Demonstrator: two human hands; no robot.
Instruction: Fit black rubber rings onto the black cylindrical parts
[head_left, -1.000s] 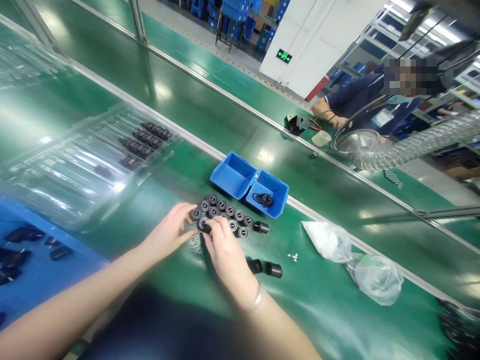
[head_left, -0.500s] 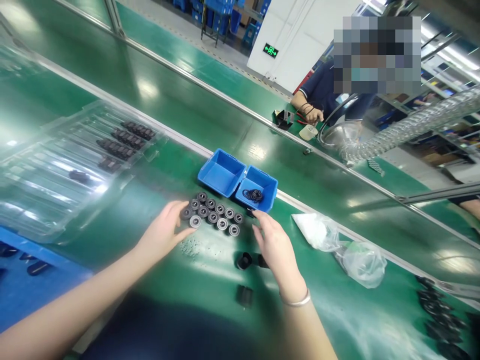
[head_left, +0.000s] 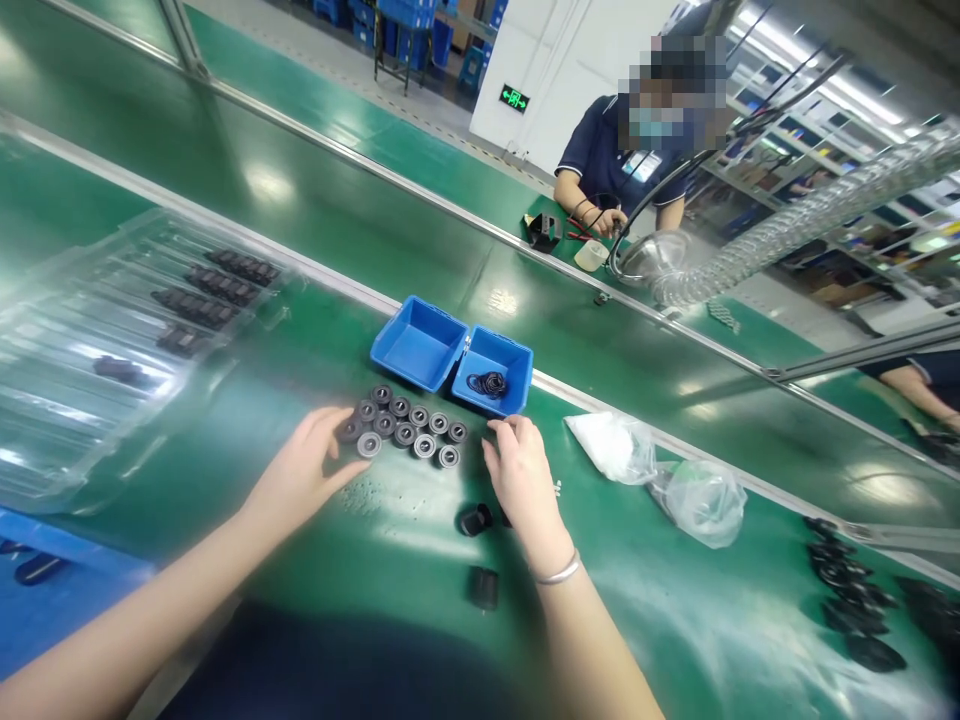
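My left hand curves round the left end of a cluster of short black cylinders, its thumb and fingers against the nearest ones. The cylinders stand upright in rows, with ring-shaped tops. Just right of the cluster, my right hand has its fingers bent together in a pinch. Something small and dark shows at the fingertips, too unclear to name. Below that hand, a black hollow cap lies tilted, and another dark piece is mostly hidden by the hand. Nearer me stands a black cup-shaped part.
Behind the cluster are two joined blue bins, the right one holding black rings. Clear trays lie left, a blue crate nearer. Plastic bags and black parts lie right. A co-worker sits across.
The view has shifted, so the bench appears farther left. My right fingers are more curled, beside the cluster. My left hand keeps its place at the cylinders.
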